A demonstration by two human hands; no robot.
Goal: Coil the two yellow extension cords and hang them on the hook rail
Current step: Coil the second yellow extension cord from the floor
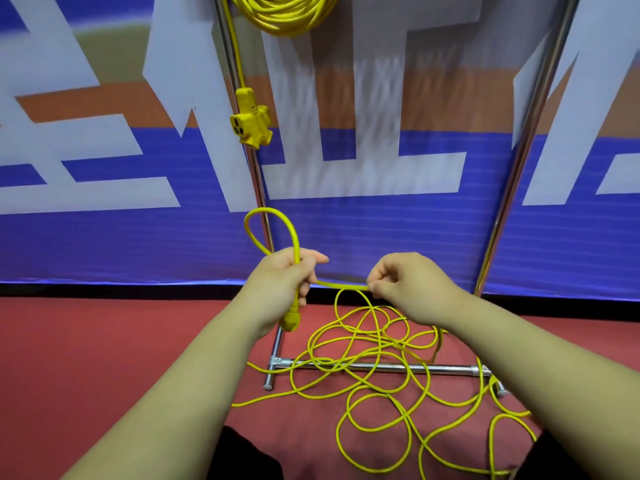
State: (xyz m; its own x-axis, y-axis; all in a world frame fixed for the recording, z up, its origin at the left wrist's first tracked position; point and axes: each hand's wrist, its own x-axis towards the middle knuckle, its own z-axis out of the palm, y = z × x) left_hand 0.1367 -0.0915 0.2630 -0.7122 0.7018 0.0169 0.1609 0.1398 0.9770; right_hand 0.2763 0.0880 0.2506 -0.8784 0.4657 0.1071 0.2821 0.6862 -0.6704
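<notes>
Grip: your left hand (282,282) is curled round the loose yellow cord (341,285) close to its plug end, fingers closed on it. A small loop (266,209) stands up above the fist, and the plug (290,320) hangs just below it.

Your right hand (405,282) pinches the same cord between thumb and fingertips, just right of the left hand. A short stretch of cord runs nearly level between the two hands.

From the right-hand pinch the cord drops to the red floor (104,341). The rest lies there in a loose tangle of overlapping loops, near you and to the right. Part of the tangle crosses the chrome base bar (450,368) of the rack.

The left upright (258,181) and another on the right rise from that base, in front of a blue, white and orange banner (381,230).

The second yellow cord (284,15) is already coiled and hangs far, at the top edge of view, between the uprights. What holds it is out of frame. Its multi-socket end (251,123) dangles beside the left upright.
</notes>
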